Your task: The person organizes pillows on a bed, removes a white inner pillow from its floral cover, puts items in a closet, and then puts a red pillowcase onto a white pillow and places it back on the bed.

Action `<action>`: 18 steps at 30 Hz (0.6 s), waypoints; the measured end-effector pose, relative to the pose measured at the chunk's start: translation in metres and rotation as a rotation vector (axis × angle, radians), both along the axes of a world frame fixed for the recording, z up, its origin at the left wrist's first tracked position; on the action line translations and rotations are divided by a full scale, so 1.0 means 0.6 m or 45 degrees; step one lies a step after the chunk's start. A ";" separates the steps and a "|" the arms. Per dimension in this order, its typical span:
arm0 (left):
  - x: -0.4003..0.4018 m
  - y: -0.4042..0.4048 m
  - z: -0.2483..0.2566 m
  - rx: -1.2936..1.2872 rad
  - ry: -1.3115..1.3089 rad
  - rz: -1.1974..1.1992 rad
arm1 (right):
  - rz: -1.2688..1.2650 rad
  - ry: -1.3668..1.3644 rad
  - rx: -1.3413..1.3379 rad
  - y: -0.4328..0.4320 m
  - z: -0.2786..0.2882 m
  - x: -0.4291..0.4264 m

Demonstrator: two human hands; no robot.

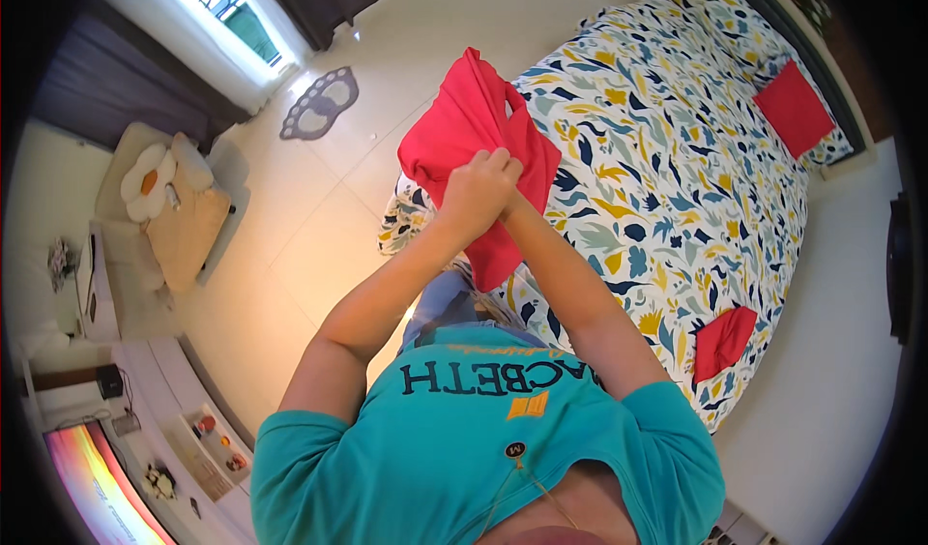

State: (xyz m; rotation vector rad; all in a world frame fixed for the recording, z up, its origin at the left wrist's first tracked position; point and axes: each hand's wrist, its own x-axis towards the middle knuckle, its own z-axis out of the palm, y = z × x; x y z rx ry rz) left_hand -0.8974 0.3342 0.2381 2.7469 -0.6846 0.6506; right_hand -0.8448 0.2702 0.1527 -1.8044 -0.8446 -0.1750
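Observation:
A bunched red cloth [464,128] hangs from my hands in front of me, over the near edge of the bed; a small gap shows between its folds. My left hand [475,189] grips it near its middle, knuckles up. My right hand [511,182] is close against the left one, mostly hidden behind it and the cloth, so its fingers cannot be made out. On the bed's patterned cover [638,204] lies a crumpled red cloth [725,342] at the lower right. A flat red square, a cloth or cushion cover [794,110], rests by the pillows.
Beyond the tiled floor [312,211] are a paw-shaped grey mat [320,103] and dark curtains [130,66]. A beige lounge chair [190,218] with a flower cushion [148,182] stands at the left. A lit screen [105,483] and low cabinet [174,393] are at the lower left.

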 end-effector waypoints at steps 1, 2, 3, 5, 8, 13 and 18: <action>0.000 0.010 -0.006 -0.101 0.026 0.038 | 0.044 0.115 0.148 0.002 -0.006 -0.003; -0.004 0.019 0.013 -0.275 0.103 0.018 | 0.059 0.226 0.287 -0.011 -0.012 0.002; -0.006 0.044 0.009 -0.295 -0.085 0.181 | 0.090 0.341 0.426 -0.016 -0.016 0.002; -0.006 0.120 -0.039 -0.329 -0.240 0.743 | -0.019 -0.010 0.029 -0.016 -0.022 0.010; -0.044 0.218 -0.143 -1.596 0.826 0.910 | 0.016 -0.398 -0.450 0.013 -0.050 -0.005; -0.050 0.194 -0.150 -1.184 0.298 0.893 | 0.281 -0.461 -0.499 0.032 -0.016 -0.039; -0.066 0.236 -0.121 -1.000 0.236 1.049 | 0.555 -0.030 -0.475 0.023 -0.030 -0.074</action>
